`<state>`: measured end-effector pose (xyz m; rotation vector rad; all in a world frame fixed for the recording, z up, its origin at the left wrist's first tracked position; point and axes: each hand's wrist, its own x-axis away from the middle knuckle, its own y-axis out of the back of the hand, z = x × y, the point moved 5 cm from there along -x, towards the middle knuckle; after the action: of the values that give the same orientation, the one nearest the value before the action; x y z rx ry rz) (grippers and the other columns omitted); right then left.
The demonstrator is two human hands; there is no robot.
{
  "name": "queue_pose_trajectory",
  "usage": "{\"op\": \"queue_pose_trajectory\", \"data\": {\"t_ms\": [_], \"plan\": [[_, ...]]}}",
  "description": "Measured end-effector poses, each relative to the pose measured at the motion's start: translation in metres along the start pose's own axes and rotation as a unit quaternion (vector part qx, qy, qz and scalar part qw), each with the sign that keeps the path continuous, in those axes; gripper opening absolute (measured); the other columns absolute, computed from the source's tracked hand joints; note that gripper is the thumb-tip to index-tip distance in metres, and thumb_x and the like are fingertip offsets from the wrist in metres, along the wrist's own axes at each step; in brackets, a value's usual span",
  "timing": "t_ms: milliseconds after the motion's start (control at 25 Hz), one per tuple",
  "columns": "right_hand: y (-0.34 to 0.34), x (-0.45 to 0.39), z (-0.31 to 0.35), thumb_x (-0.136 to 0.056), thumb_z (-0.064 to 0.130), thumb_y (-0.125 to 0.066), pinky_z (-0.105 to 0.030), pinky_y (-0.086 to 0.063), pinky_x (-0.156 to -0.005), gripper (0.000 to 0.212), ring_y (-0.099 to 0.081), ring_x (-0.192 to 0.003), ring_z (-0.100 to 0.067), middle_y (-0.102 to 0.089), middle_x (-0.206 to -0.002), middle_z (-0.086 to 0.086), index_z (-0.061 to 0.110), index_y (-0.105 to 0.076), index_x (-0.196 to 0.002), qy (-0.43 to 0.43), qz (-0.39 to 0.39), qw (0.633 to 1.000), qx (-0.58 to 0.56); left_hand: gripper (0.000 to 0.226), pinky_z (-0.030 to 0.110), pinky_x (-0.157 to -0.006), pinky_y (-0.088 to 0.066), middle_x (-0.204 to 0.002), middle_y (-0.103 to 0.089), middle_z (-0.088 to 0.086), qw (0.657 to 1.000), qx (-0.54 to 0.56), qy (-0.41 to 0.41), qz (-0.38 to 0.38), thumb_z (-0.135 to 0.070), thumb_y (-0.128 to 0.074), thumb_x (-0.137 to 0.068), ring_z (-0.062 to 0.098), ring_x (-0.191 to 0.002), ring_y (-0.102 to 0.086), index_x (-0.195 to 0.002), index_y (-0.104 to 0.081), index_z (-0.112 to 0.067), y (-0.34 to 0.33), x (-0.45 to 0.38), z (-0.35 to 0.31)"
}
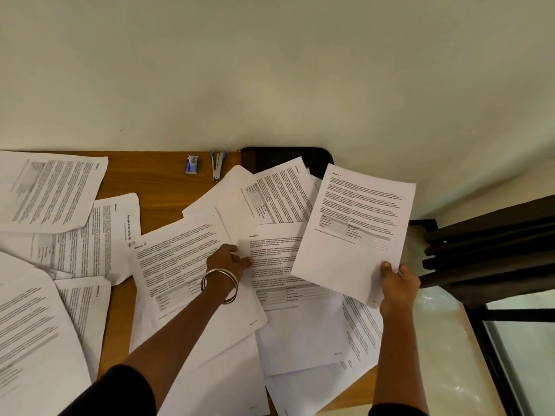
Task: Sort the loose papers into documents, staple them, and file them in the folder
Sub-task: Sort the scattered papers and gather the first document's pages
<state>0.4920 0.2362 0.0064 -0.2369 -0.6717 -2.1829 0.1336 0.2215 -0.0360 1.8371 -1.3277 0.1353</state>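
Progress: early, by my judgement; loose papers [192, 259] cover the worktop [162, 193], nothing visibly stapled or filed.
Right hand [398, 285]: pinches one sheet [357, 232], lifted right of the stapler [217, 165].
Left hand [229, 261]: fingers curled on a flat page's edge.
Folder [285, 159]: just right of stapler, mostly buried.
Unclear: print too small to read.

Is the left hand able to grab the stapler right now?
Probably yes. The stapler lies uncovered on the table by the wall, straight beyond the left hand, with only flat papers between. The hand must first let go of the sheet it touches.
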Motion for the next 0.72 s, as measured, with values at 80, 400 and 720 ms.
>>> {"op": "queue_pose_trajectory", "data": {"t_ms": [80, 400, 720], "plan": [[0.001, 0.002, -0.004, -0.095, 0.008, -0.056, -0.035, -0.043, -0.086, 0.022, -0.053, -0.096, -0.024, -0.06, -0.105, -0.005, 0.002, -0.06, -0.116, -0.006, 0.003, 1.0, -0.011, 0.054, 0.032, -0.077, -0.047, -0.097, -0.065, 0.009, 0.999, -0.037, 0.025, 0.016, -0.042, -0.078, -0.07, 0.026, -0.089, -0.059, -0.107, -0.059, -0.007, -0.006, 0.001, 0.0], [0.003, 0.007, -0.011, -0.093, 0.008, -0.058, -0.037, -0.045, -0.087, 0.019, -0.055, -0.095, -0.025, -0.061, -0.105, -0.007, 0.005, -0.062, -0.112, -0.028, 0.002, 0.998, -0.048, 0.044, 0.032, -0.067, -0.049, -0.088, -0.064, 0.01, 0.994, -0.091, 0.063, 0.02, -0.045, -0.076, -0.07, 0.03, -0.085, -0.063, -0.085, -0.06, -0.008, -0.022, 0.004, -0.007], [0.001, 0.008, -0.01, -0.094, 0.008, -0.058, -0.035, -0.045, -0.082, 0.014, -0.055, -0.091, -0.025, -0.063, -0.103, -0.008, 0.007, -0.063, -0.107, -0.017, -0.017, 0.998, -0.063, 0.071, 0.041, -0.088, -0.047, -0.119, -0.046, 0.017, 0.985, -0.173, 0.016, 0.001, -0.041, -0.075, -0.072, 0.034, -0.109, -0.052, -0.122, -0.038, -0.006, -0.027, 0.01, -0.015]]}}
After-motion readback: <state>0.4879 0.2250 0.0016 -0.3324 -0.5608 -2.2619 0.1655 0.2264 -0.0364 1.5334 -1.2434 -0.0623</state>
